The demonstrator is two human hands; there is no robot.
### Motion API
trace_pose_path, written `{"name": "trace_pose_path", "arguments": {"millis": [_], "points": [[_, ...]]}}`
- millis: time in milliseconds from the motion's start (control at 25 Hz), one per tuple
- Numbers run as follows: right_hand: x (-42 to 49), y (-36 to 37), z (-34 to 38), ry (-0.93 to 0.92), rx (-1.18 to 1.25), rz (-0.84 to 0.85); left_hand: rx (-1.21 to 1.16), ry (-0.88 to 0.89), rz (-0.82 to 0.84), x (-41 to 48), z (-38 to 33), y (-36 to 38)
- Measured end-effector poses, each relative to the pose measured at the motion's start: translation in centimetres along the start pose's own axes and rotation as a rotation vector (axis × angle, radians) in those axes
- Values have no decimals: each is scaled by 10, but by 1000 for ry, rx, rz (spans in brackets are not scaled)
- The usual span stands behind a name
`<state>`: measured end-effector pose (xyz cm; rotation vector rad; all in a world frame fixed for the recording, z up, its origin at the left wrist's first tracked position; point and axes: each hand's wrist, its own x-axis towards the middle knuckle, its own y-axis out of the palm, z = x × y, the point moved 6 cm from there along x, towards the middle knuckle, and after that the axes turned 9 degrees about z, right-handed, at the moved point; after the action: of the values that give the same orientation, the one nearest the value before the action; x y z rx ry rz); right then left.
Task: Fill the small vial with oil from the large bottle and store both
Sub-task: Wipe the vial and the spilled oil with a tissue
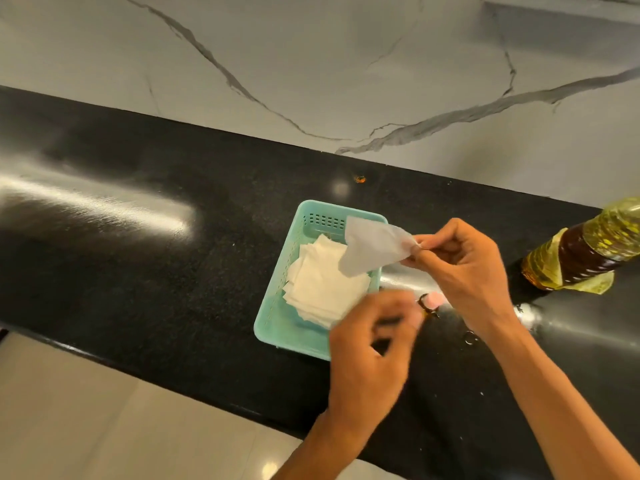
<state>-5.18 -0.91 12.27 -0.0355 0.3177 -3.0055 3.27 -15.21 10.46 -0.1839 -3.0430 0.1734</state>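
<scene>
Head view: glossy black counter [138, 271], veined marble wall [311, 64] at 12 o'clock, pale floor tiles [86, 410] at 7. One teal basket [277, 327] at centre, holding one tissue stack [322, 285]. One large oil bottle [585, 252] on the counter at 3 o'clock. One small vial [426, 304] on the counter between the hands. Right hand [464, 268] pinches one tissue sheet [370, 251]. Left hand [370, 348] is blurred, grip can't tell.

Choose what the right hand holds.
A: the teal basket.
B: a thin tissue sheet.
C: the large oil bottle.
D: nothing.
B: the right hand pinches a thin tissue sheet above the teal basket, while the large bottle stands apart at the right, untouched.
</scene>
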Motion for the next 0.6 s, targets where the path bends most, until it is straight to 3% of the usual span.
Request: {"name": "trace_pose_path", "arguments": {"millis": [80, 160, 240, 360, 480, 600], "points": [[-19, -15, 5, 20, 95, -67, 2, -1, -201, 14, -3, -14], [-33, -19, 5, 32, 126, -67, -70, -147, -102, 35, 1, -3], [-46, -22, -2, 49, 147, -66, -56, -178, -36, 43, 2, 13], [-67, -29, -10, 42, 79, -117, -127, -210, -123, 42, 8, 31], [-85, -32, -18, -84, -29, -150, -386, -408, -174, 34, 25, 49], [-100, -40, -39, -124, -88, -233, -590, -584, -102, 19, 36, 74]]}}
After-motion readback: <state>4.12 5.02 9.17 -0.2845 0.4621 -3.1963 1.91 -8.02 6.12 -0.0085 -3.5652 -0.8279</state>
